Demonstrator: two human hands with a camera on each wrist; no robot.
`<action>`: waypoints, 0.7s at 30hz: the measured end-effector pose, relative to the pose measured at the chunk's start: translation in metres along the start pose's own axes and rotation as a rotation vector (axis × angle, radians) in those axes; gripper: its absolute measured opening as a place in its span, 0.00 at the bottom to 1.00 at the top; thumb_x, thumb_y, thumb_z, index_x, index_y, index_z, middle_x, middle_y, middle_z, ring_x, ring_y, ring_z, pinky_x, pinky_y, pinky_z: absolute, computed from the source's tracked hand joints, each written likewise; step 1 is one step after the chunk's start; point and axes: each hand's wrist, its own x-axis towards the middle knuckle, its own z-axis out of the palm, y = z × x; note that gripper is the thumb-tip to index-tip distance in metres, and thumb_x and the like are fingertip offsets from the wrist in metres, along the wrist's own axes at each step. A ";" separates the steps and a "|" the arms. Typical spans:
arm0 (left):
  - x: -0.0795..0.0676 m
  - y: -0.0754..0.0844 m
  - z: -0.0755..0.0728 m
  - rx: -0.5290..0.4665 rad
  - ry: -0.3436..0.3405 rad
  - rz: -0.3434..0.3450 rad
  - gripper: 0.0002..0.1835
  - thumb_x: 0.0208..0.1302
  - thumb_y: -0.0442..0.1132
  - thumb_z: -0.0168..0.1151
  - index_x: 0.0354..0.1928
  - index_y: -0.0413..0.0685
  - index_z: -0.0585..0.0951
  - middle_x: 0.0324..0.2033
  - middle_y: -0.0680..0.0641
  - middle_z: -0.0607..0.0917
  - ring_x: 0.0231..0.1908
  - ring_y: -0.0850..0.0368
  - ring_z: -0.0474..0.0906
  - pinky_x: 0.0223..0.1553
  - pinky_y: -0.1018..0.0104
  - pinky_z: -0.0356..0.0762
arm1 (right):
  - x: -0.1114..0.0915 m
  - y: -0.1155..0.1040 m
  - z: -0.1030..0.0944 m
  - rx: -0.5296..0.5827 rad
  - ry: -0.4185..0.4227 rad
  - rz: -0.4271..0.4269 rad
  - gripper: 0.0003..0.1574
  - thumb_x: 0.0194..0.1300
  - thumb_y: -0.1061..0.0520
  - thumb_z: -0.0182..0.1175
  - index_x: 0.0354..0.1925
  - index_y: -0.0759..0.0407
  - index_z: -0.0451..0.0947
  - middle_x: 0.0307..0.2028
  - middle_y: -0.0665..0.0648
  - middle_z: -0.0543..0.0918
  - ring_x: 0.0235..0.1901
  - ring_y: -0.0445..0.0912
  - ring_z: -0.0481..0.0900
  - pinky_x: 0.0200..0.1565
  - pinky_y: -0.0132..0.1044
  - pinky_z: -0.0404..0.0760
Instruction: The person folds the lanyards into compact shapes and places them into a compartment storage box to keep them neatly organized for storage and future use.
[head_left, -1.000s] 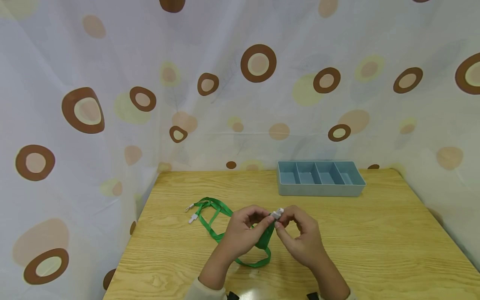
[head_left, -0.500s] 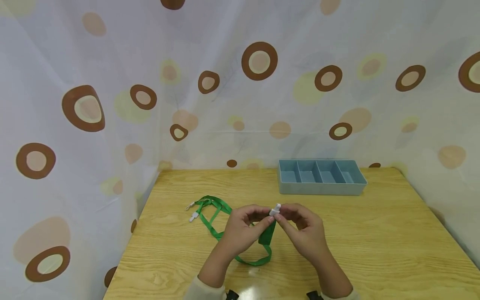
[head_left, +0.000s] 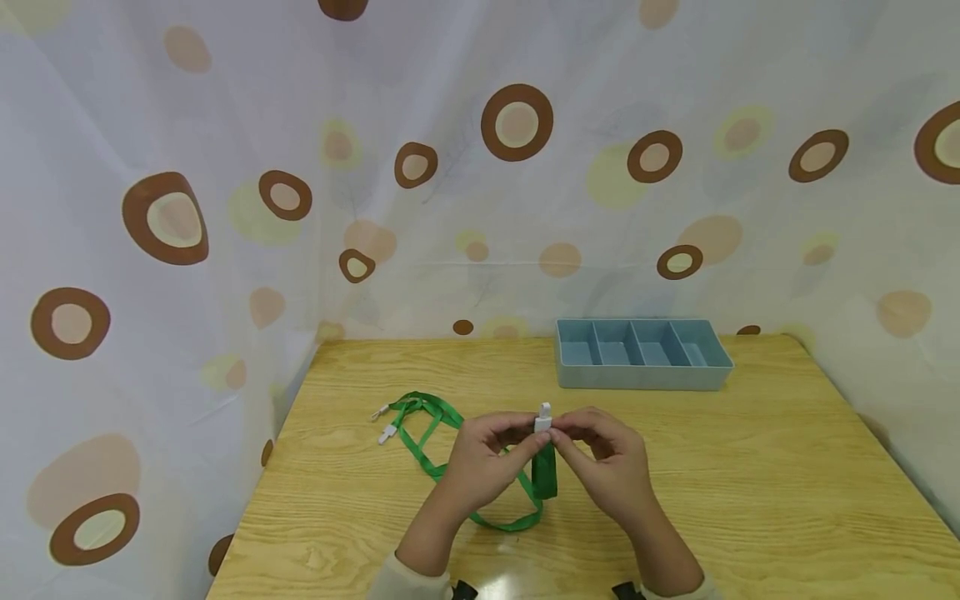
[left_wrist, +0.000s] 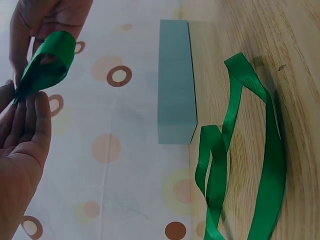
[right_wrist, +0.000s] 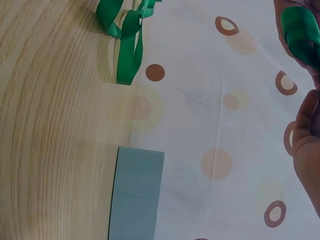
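In the head view both hands meet over the middle of the table at the white plastic clip (head_left: 543, 424) of a green lanyard, which points upward. My left hand (head_left: 486, 467) pinches it from the left between thumb and fingers. From the other side my right hand (head_left: 611, 468) pinches at the clip's base. Below the fingertips hangs the lanyard's folded green ribbon (head_left: 545, 475); the left wrist view shows this ribbon (left_wrist: 62, 52) as a wide loop. More green lanyard strap (head_left: 450, 416) lies loosely looped on the tabletop, partly behind the left forearm.
A blue-grey tray (head_left: 645, 378) with several compartments stands at the back right of the wooden table (head_left: 787, 467). At the loose strap's far left end lie a white clip (head_left: 387, 433) and a small hook (head_left: 380, 412). A patterned curtain (head_left: 450, 217) surrounds the table.
The white clip has turned from leaning right to upright and moved slightly left. The right fingers have closed in beside the left ones. The folded ribbon now hangs straighter.
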 end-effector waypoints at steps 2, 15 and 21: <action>0.000 0.000 0.000 0.013 0.014 -0.003 0.12 0.77 0.35 0.65 0.56 0.38 0.88 0.50 0.38 0.91 0.50 0.54 0.91 0.54 0.60 0.89 | 0.000 0.000 0.002 -0.007 0.014 0.012 0.10 0.66 0.75 0.68 0.44 0.67 0.86 0.41 0.57 0.88 0.42 0.41 0.87 0.48 0.29 0.88; 0.004 -0.002 -0.003 0.053 0.295 -0.016 0.11 0.76 0.37 0.67 0.52 0.38 0.89 0.46 0.40 0.92 0.44 0.58 0.90 0.48 0.65 0.90 | -0.020 0.006 0.014 -0.186 -0.082 0.118 0.17 0.60 0.64 0.79 0.42 0.48 0.85 0.47 0.53 0.85 0.43 0.43 0.80 0.44 0.38 0.82; 0.006 -0.002 -0.004 0.048 0.322 0.024 0.12 0.76 0.36 0.66 0.52 0.35 0.88 0.46 0.38 0.92 0.46 0.55 0.91 0.50 0.65 0.90 | -0.023 0.009 0.022 -0.248 -0.118 0.168 0.12 0.63 0.61 0.77 0.39 0.45 0.87 0.51 0.49 0.85 0.48 0.41 0.80 0.44 0.41 0.82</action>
